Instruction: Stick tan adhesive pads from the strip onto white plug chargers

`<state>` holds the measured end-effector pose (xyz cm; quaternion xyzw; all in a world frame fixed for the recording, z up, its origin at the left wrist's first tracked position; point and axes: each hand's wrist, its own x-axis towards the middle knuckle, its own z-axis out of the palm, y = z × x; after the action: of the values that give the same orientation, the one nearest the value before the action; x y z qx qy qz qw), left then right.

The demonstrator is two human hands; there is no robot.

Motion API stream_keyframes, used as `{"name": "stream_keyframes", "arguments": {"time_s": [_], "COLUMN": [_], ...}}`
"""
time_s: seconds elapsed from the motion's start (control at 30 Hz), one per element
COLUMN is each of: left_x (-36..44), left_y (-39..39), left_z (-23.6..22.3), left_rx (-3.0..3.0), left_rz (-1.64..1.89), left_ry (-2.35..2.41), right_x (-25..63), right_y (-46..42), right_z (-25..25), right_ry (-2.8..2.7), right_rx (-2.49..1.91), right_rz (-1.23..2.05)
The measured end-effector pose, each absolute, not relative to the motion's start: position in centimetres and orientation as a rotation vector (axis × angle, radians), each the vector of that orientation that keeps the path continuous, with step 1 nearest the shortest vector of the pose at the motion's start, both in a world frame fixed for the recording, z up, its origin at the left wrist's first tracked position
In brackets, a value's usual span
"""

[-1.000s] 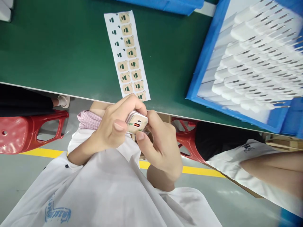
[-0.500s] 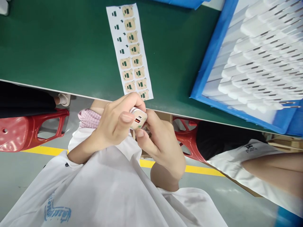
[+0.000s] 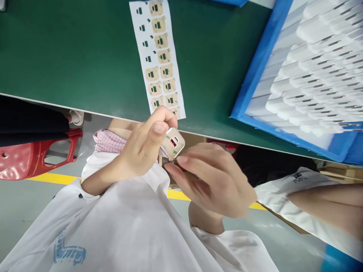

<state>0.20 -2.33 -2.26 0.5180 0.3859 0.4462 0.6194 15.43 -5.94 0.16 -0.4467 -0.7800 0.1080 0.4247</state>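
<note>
My left hand (image 3: 149, 145) is closed around a small white plug charger (image 3: 164, 150), held above the table's near edge. The charger's port face is turned up towards me, with a red-lined USB port, a smaller port and a tan adhesive sticker (image 3: 178, 144) with green print on it. Just right of the charger is my right hand (image 3: 212, 177), somewhat blurred. Its thumb and forefinger are a little apart by the charger's lower corner, and I see nothing between them. Beyond the hands, a white sheet of adhesive stickers (image 3: 159, 81) lies on the green table (image 3: 85, 56).
At the right a blue-edged tray (image 3: 241, 102) holds many white chargers (image 3: 312, 75) in rows. A red stool (image 3: 19, 158) stands at the left. Co-workers sit on both sides, one with a bare arm (image 3: 326, 198) at the right.
My right hand has drawn back from the charger to the right and turned. The charger has shifted slightly right in my left hand, and more of its port face shows.
</note>
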Motion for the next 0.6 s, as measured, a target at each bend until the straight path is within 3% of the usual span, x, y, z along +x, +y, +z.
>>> {"name": "stream_keyframes", "arguments": {"time_s": [0.13,0.6], "left_x": [0.3,0.1], "left_y": [-2.5,-2.6], "left_z": [-2.2,-1.9], "left_rx": [1.213,1.258], "left_rz": [1.068,1.032], "left_ry": [0.882,0.895], "right_x": [14.1,14.7], "right_y": [-5.9,-6.0], "right_z": [-0.1,1.3], "right_ry": [-1.834,-1.904], "right_rx": [-1.005,-1.103], "right_rz": [-0.033,0.201]}}
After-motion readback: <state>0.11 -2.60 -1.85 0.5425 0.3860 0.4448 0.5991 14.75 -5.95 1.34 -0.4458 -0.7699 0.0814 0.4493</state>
